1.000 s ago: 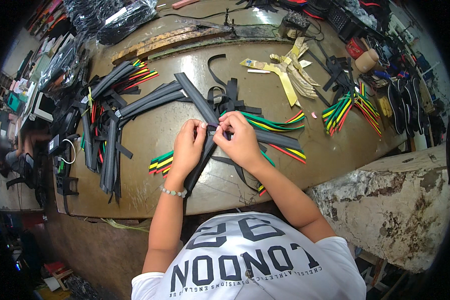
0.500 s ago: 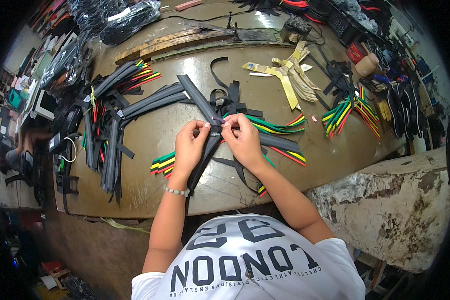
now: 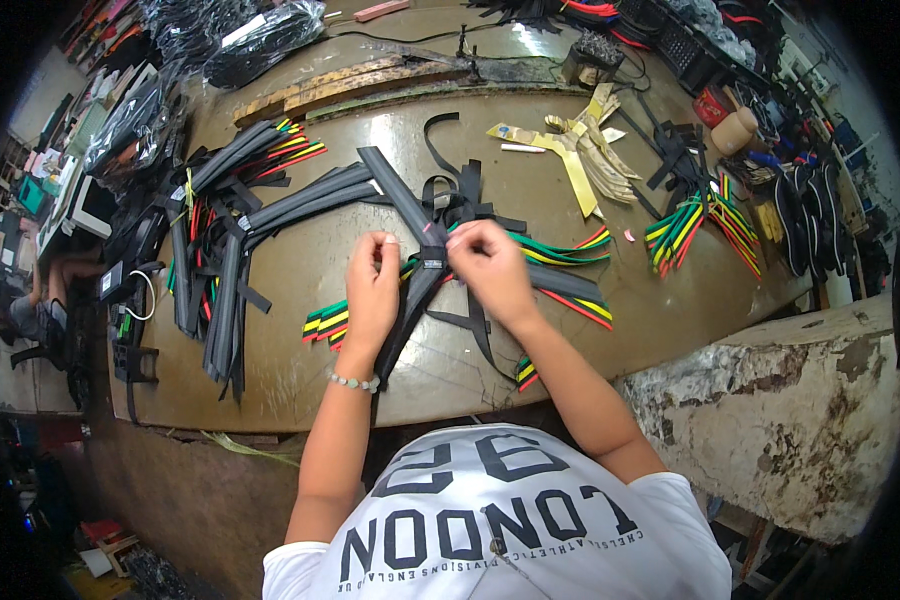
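Note:
A black padded strap [image 3: 395, 190] lies slantwise between my hands, crossing another dark strap [image 3: 408, 325] at a black webbing band with a small label [image 3: 433, 264]. My left hand [image 3: 373, 290] is just left of this crossing, with thumb and fingertips drawn together. On the other side, my right hand [image 3: 494, 268] is closed in a pinch beside the band. A tiny pinkish bit shows near its fingertips; what either hand pinches, if anything, is too small to tell. Green, yellow and red striped webbing [image 3: 570, 248] fans out underneath to both sides.
More dark straps [image 3: 305, 200] and striped webbing are heaped at left. Yellow and cream strips [image 3: 570, 165] lie at the back right, near another striped bundle [image 3: 705, 225]. Long wooden bars [image 3: 340, 85] cross the far side. A worn pale slab [image 3: 770, 410] stands at right.
Both hands have lifted off the labelled band and moved slightly apart. The purplish bit between my fingers no longer shows there, and the label is more exposed. The straps have hardly shifted.

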Action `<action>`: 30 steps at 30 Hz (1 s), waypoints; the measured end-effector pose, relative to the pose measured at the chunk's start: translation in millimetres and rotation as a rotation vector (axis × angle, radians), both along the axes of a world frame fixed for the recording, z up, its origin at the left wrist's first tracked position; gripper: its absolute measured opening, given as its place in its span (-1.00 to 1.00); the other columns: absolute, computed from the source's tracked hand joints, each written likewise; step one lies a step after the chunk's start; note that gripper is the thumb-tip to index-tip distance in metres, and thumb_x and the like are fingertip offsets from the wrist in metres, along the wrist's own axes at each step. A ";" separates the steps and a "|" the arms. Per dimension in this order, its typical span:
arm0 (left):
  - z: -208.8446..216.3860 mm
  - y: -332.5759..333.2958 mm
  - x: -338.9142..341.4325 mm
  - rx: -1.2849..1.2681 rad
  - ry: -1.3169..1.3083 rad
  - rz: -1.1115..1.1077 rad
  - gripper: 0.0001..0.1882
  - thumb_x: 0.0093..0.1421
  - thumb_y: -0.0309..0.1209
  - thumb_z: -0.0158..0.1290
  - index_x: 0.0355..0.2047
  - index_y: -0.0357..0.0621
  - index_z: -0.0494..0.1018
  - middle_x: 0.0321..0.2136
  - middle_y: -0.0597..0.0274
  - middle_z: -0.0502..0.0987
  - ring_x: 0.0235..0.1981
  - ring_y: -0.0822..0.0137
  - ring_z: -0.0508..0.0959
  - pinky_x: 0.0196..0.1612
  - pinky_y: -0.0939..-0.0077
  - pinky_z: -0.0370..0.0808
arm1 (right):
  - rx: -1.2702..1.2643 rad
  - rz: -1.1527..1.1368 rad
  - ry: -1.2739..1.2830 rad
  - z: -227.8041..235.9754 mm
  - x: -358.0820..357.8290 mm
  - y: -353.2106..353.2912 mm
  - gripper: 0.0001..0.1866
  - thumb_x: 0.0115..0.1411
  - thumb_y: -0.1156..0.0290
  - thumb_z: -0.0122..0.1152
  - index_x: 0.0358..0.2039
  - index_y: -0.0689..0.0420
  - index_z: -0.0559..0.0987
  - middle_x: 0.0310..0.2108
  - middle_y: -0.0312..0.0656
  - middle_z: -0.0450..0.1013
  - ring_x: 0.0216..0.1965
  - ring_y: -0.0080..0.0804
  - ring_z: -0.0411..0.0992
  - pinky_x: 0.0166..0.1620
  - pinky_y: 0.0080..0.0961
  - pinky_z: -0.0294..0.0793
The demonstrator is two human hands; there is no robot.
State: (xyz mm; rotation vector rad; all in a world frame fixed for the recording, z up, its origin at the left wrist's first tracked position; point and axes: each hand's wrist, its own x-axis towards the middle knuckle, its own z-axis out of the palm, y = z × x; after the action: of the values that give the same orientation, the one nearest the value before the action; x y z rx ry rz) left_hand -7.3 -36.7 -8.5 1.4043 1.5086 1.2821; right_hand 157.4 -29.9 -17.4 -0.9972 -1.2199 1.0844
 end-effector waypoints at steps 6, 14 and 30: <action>48.9 -32.0 8.7 -0.087 0.365 -0.461 -0.77 0.07 -0.37 0.23 -0.42 -0.28 0.46 -0.58 0.18 0.41 -0.57 0.39 0.42 -0.46 0.47 0.40 | -0.268 0.093 0.493 13.6 49.5 8.8 -0.83 0.31 0.37 0.08 -0.34 0.22 0.43 -0.30 -0.11 0.48 -0.31 -0.47 0.50 -0.18 -0.52 0.59; 10.3 -10.5 41.6 0.370 0.676 -0.111 -0.84 0.06 -0.45 0.22 -0.38 -0.26 0.54 -0.41 0.13 0.49 -0.39 0.12 0.50 -0.29 0.32 0.46 | -0.210 0.021 0.176 9.0 43.9 5.2 -0.78 0.27 0.36 0.15 -0.42 0.24 0.44 -0.41 -0.15 0.50 -0.37 -0.50 0.53 -0.27 -0.61 0.59; -15.8 -4.6 20.2 0.021 0.097 -0.059 -0.80 0.23 -0.38 0.11 -0.39 -0.32 0.46 -0.53 0.23 0.51 -0.51 0.47 0.47 -0.41 0.58 0.41 | -0.077 -0.061 -0.173 -15.3 15.1 -0.2 -0.81 0.25 0.53 0.12 -0.45 0.35 0.40 -0.30 -0.13 0.43 -0.31 -0.52 0.49 -0.20 -0.62 0.56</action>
State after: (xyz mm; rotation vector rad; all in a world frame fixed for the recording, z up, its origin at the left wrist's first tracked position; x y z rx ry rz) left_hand 12.8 -41.3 -24.3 1.5336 1.5091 1.2126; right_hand 172.6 -30.1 -32.7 -1.2007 -1.2852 1.0198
